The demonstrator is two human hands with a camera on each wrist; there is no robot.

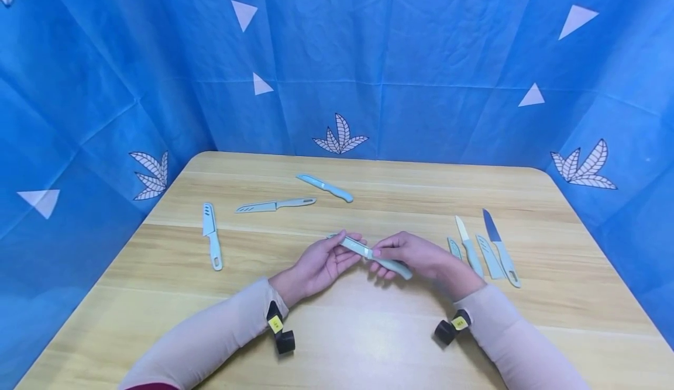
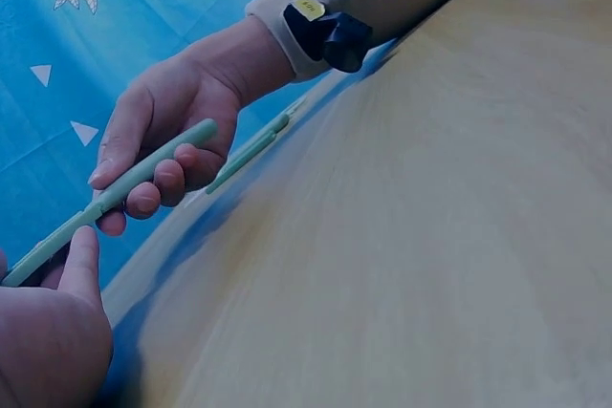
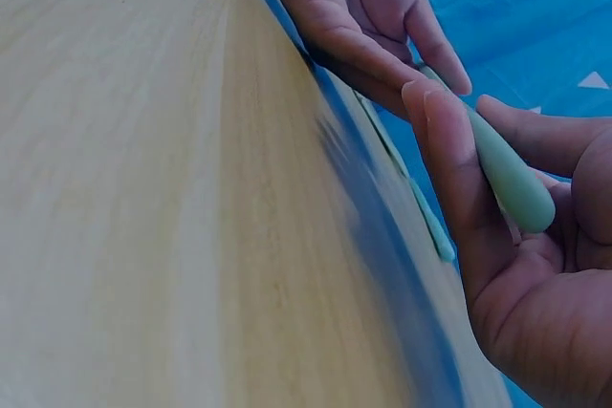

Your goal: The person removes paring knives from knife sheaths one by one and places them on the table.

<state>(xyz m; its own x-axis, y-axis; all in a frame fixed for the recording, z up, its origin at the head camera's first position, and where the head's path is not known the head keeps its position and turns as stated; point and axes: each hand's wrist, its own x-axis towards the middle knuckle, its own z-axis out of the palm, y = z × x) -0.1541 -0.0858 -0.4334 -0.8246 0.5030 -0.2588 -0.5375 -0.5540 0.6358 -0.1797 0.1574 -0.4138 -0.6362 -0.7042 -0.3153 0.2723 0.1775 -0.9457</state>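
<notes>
Between the two hands, above the table, is a light green fruit knife (image 1: 391,268) with its blade in a matching sheath (image 1: 356,246). My left hand (image 1: 318,266) holds the sheath end, thumb on top and fingers beneath. My right hand (image 1: 416,254) grips the handle, which slants down toward the right. In the left wrist view the right fingers curl round the knife handle (image 2: 158,167), and a left finger touches the knife near where handle and sheath meet. The right wrist view shows the rounded handle end (image 3: 521,188) between right thumb and fingers; the sheath is mostly hidden there.
Sheathed knives lie at the left (image 1: 213,238), left of centre (image 1: 276,204) and back (image 1: 325,187). On the right are a white-bladed knife (image 1: 470,248), a dark-bladed knife (image 1: 502,249), a small sheath (image 1: 454,248) and a larger sheath (image 1: 489,256). Blue curtain (image 1: 379,74) borders the wooden table (image 1: 363,331).
</notes>
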